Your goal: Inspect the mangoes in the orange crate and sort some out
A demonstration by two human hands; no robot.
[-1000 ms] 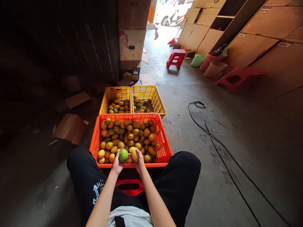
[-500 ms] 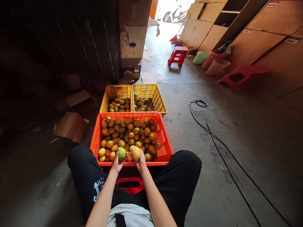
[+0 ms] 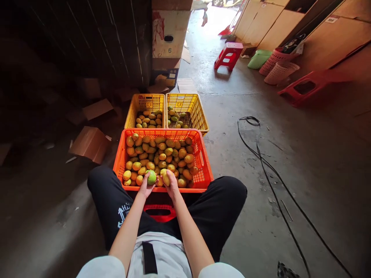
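Note:
My left hand [image 3: 147, 188] is wrapped round a green mango [image 3: 151, 177]. Close beside it, my right hand [image 3: 172, 184] grips a yellow mango [image 3: 166, 178], its fingers covering part of the fruit. Both hands are just over the near rim of an orange plastic crate [image 3: 206, 175], in front of my knees. Many yellow, orange and greenish mangoes [image 3: 150, 150] fill the crate's bottom.
Behind the orange crate stand two yellow crates, a left one [image 3: 130, 112] and a right one [image 3: 199, 112], each with mangoes inside. A black cable [image 3: 269, 166] runs along the floor at right. A cardboard box [image 3: 89, 144] lies at left; a red stool [image 3: 228, 56] stands farther off.
The view has tilted down and shifted, so the scene sits higher in the picture. The right hand has turned the yellow mango, and its fingers now cover more of it.

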